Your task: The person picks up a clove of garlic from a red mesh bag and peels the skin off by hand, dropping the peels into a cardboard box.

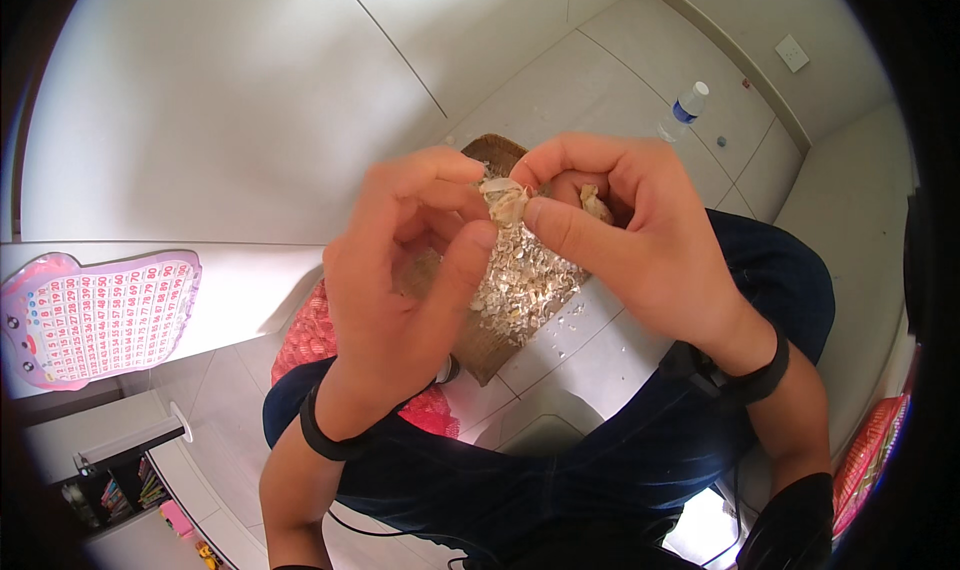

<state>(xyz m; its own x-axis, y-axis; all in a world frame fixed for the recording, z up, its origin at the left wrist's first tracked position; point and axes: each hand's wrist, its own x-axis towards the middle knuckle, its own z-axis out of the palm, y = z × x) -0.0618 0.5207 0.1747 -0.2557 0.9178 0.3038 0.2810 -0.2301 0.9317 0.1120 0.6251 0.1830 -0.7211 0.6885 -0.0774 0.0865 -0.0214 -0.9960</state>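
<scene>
Between the thumb and forefinger of my right hand [645,225] is a piece of garlic with papery skin [507,199]. The curled fingers of the same hand also keep a second pale garlic piece [595,204] against the palm. My left hand [412,255] is beside the first piece, thumb and forefinger apart. Its other fingertips come close to the skin, and whether they grip it is hidden. Below both hands lies a brown woven tray [487,348], partly covered by them. Loose garlic skins [517,292] are heaped in it.
Red mesh bags [304,337] that seem filled with garlic stand by my left leg. Skin flakes [574,318] litter the tiled floor beside the tray. A plastic water bottle [681,112] stands farther off. White cabinet panels [210,112] rise at the left, near a number chart [112,318].
</scene>
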